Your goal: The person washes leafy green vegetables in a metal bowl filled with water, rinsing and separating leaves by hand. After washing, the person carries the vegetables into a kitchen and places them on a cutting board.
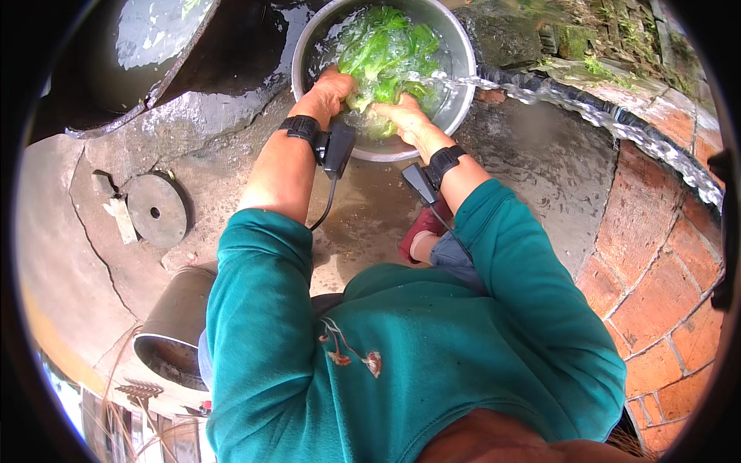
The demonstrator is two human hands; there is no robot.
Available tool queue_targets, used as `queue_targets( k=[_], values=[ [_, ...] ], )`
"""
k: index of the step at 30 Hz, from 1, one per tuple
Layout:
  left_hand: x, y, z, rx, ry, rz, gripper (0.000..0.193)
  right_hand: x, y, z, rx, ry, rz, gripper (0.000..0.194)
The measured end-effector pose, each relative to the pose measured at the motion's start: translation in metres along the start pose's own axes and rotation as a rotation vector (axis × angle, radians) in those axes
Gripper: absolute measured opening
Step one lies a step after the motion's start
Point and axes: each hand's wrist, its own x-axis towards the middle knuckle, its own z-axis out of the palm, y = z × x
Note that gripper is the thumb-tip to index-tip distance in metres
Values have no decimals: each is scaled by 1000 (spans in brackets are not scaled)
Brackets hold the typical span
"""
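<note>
A round metal basin (pixel 466 107) of water stands on the wet ground before me, with a bunch of green leafy vegetables (pixel 399 43) in it. My left hand (pixel 331 91) is at the left of the bunch, its fingers curled around the pale stems. From the right, my right hand (pixel 408 118) grips the near stems, its fingertips partly hidden by leaves and water. A stream of water (pixel 541 95) arcs in over the basin's right rim and lands on the greens, making bubbles. Each wrist wears a black strap with a cabled device.
A large dark vessel (pixel 173 72) holding water tilts at the upper left. On the concrete lie a round disc with a central hole (pixel 157 209) and a metal pot on its side (pixel 179 318). Red brick paving (pixel 648 231) and a dark hose-like edge (pixel 642 124) run along the right.
</note>
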Motion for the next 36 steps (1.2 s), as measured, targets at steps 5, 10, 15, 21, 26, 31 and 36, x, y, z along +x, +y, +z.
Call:
queue_targets(
  k=[5,10,15,21,26,31,36],
  values=[
    [-16,7,-1,-99,45,77,43,-8,-6,-35,732,-33,52,21],
    [-10,10,-3,50,11,41,42,-7,-16,-56,585,1,59,18],
    [-9,9,-5,87,145,19,41,-3,-23,-75,719,83,107,32],
    [-15,13,1,125,99,83,42,-4,-20,-100,1150,-167,59,17],
    [-25,6,14,-97,-56,21,35,-7,-5,-55,605,-39,182,40],
    [-45,-19,47,-391,-137,-32,48,-33,-22,-17,543,-203,241,59],
    [-67,-24,87,831,122,231,67,-31,-33,-6,682,-325,213,59]
  ],
)
